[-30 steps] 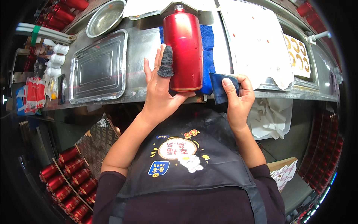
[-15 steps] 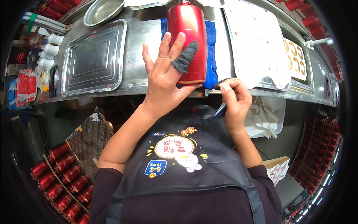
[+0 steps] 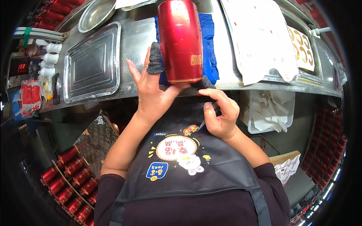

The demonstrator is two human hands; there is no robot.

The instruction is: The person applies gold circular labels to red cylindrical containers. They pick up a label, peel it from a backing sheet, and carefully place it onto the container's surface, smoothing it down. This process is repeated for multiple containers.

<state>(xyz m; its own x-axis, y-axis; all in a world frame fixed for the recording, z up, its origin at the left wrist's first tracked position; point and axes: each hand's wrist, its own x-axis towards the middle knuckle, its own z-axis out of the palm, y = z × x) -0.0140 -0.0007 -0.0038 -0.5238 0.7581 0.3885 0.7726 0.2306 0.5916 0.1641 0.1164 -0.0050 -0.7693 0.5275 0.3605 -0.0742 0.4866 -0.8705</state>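
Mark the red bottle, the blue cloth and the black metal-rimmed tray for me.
Red bottle (image 3: 180, 43), head view: middle of its side.
Blue cloth (image 3: 209, 49), head view: bare part right of the bottle.
Tray (image 3: 116, 56), head view: right rim.

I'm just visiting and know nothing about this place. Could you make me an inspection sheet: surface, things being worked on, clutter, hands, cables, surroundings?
Surface: shiny metal bench.
Job's things: red bottle on its side over a blue cloth; thin dark piece, nearly edge-on.
Clutter: tray and bowl on the left; white sheets on the right; red bag far left.
Hands: left hand beside the bottle, fingers spread, black cover on one finger; right hand pinching the dark piece near the bottle's base.
Cables: nothing seen clearly.
Surroundings: rows of red containers at both sides; plastic bin holding white paper below the bench, right.
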